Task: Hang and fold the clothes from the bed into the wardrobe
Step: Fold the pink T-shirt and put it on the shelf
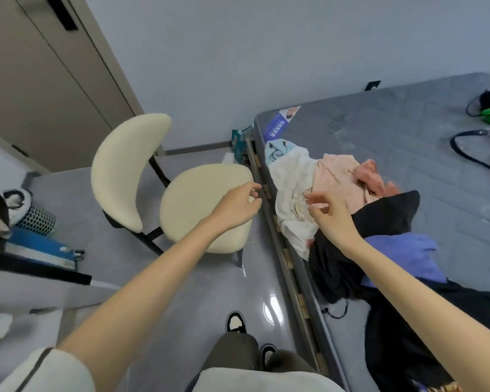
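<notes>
Both hands are reached out with fingers loosely spread, nothing gripped. The left hand (236, 206) is held over the chair (201, 205), the right hand (330, 215) just above the clothes pile (337, 193) heaped along the bed (408, 128) edge.

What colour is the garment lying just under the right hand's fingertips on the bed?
White or off-white garment, slightly stained-looking, seen in the head view; the right hand hovers above it.
</notes>
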### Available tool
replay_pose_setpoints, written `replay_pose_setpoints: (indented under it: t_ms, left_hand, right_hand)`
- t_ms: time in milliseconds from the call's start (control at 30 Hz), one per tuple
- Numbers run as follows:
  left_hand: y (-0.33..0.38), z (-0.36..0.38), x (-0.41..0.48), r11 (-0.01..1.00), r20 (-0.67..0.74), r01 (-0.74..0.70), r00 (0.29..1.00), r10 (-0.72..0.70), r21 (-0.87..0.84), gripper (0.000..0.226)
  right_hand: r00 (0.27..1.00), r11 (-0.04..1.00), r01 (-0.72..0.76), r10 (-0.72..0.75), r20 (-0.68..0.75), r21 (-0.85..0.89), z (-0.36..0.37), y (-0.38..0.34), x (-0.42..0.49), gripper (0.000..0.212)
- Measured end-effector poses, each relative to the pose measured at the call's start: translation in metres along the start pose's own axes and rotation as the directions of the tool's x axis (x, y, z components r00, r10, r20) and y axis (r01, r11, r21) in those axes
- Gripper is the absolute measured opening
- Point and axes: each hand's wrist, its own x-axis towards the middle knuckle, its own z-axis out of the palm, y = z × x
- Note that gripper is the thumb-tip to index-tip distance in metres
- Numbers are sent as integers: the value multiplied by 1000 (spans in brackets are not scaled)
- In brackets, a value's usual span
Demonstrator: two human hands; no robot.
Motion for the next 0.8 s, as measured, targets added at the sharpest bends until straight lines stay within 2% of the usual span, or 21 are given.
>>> replay_pose_setpoints:
  t_ms: [333,533,700,800]
  left_hand:
    - [-32,24,107,998,179,35,984,-24,-58,43]
    - [-44,51,193,994,282,91,957,-71,-57,42]
    - [-35,81,283,988,329,144,937,-119,-55,41]
    - [-23,105,329,986,385,164,913,-136,-41,41]
  right_hand:
    - [956,960,-278,277,-97,2,12,51,62,24]
    - [912,917,-398,396,-105,9,13,93,136,28]
    - [882,866,-471,460,-100,-166,0,139,214,31]
    - [867,815,-498,472,-159,-296,-16,167,244,37]
